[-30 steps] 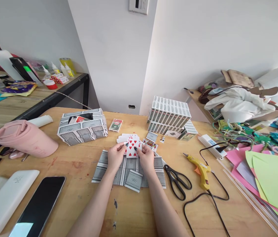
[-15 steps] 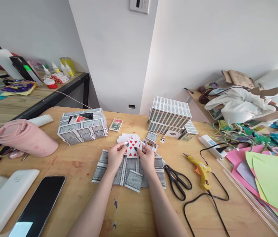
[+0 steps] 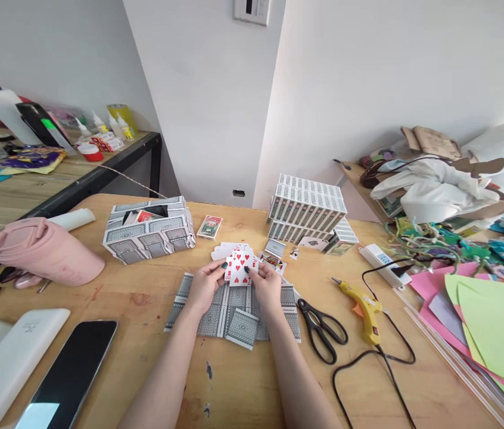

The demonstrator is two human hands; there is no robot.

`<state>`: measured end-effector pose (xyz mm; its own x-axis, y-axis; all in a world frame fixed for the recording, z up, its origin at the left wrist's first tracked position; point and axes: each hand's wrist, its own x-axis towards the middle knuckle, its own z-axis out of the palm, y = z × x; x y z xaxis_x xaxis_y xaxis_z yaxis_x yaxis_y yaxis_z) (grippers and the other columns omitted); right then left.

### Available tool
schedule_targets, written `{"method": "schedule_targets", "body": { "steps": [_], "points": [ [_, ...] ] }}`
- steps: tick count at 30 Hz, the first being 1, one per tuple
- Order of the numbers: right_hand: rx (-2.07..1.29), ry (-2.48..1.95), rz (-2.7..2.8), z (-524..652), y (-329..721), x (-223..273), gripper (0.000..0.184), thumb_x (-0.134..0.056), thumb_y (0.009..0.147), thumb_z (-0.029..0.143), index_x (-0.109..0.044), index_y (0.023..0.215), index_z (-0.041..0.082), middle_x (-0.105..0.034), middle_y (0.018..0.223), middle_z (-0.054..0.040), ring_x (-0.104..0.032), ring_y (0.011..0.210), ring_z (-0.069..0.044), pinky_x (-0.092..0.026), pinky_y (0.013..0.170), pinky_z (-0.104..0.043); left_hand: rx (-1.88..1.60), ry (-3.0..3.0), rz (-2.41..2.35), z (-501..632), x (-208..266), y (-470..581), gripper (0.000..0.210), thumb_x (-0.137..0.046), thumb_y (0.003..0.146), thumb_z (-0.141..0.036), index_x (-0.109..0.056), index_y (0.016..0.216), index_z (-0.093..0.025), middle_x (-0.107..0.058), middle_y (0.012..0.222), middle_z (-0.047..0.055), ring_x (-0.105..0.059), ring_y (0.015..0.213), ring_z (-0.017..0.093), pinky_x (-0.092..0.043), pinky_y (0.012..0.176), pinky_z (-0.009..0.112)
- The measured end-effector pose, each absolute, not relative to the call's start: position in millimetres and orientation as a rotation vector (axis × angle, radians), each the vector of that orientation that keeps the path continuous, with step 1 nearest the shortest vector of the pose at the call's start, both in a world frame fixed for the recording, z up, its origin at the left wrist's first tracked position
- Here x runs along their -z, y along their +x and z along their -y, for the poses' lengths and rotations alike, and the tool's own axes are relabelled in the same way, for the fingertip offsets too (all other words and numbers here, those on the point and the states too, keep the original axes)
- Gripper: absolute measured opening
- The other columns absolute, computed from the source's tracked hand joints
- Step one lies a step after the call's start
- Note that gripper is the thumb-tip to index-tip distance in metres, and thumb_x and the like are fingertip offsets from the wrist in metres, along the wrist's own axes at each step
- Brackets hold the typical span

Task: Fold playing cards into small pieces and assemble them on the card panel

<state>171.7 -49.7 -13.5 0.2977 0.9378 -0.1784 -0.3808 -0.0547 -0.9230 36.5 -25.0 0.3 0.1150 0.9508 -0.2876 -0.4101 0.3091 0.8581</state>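
Between my two hands, the seven of hearts (image 3: 239, 269) faces me. An eight (image 3: 228, 276) of a red suit pokes out behind it on the left, pinched by the thumb and fingers of my left hand (image 3: 206, 285). My right hand (image 3: 267, 286) grips the seven by its right edge, where another card shows behind. Below lies a panel of grey-backed cards (image 3: 210, 322) laid side by side, with one loose grey-backed card (image 3: 242, 328) tilted on its front edge. Just beyond my hands a loose pile of cards (image 3: 225, 251) rests on the wooden table.
Black scissors (image 3: 322, 329) and a yellow glue gun (image 3: 366, 307) with its cord lie to the right. Behind stand a card-covered box (image 3: 149, 235), a red card pack (image 3: 210, 226) and stacked card boxes (image 3: 308, 205). A pink tumbler (image 3: 50, 250) and a phone (image 3: 71, 369) are left.
My left hand has shifted slightly left and down, and the eight now shows more at the left of the seven. My right hand has barely moved.
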Motion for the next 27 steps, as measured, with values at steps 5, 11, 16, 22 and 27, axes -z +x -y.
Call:
{"method": "schedule_targets", "body": {
  "steps": [5,11,16,22,27],
  "points": [
    [-1.200,-1.130,0.598,50.7,174.1,10.1,0.025,-0.072,0.056,0.032,-0.059,0.071,0.017,-0.068,0.062,-0.0014,-0.061,0.052,-0.016,-0.049,0.055,-0.027,-1.035,0.674,-0.885,27.4,-9.4,33.2,0.029,-0.070,0.060,-0.016,-0.069,0.089,-0.013,-0.070,0.087,0.008,-0.064,0.081,0.017,-0.051,0.074,0.028],
    [-1.168,-1.141,0.612,53.1,174.1,6.5,0.026,-0.073,0.056,0.034,-0.056,0.066,0.018,-0.067,0.061,0.0000,-0.057,0.050,-0.013,-0.046,0.053,-0.026,-0.954,0.720,-0.852,26.6,-9.8,32.6,0.033,-0.072,0.061,-0.021,-0.068,0.094,-0.015,-0.070,0.092,0.008,-0.064,0.082,0.016,-0.049,0.081,0.029],
    [-1.134,-1.187,0.642,53.5,174.0,7.8,0.028,-0.073,0.054,0.037,-0.054,0.064,0.019,-0.066,0.059,-0.0006,-0.058,0.051,-0.015,-0.047,0.054,-0.028,-0.906,0.793,-0.889,25.2,-5.8,33.8,0.032,-0.073,0.061,-0.026,-0.069,0.090,-0.015,-0.069,0.095,0.009,-0.064,0.085,0.017,-0.048,0.084,0.032],
    [-1.146,-1.183,0.627,53.7,174.4,7.5,0.030,-0.073,0.053,0.038,-0.054,0.064,0.018,-0.067,0.060,-0.0022,-0.059,0.051,-0.016,-0.049,0.055,-0.029,-0.950,0.782,-0.937,24.9,-6.6,38.7,0.032,-0.076,0.055,-0.026,-0.070,0.085,-0.016,-0.070,0.093,0.007,-0.064,0.082,0.018,-0.049,0.083,0.033],
    [-1.183,-1.159,0.587,54.6,175.8,6.5,0.030,-0.075,0.051,0.036,-0.056,0.065,0.017,-0.068,0.061,-0.0023,-0.060,0.051,-0.016,-0.049,0.055,-0.029,-0.965,0.763,-0.997,24.6,-7.7,41.3,0.034,-0.077,0.052,-0.026,-0.070,0.083,-0.014,-0.071,0.085,0.007,-0.065,0.077,0.018,-0.050,0.077,0.032]
  ]
}}
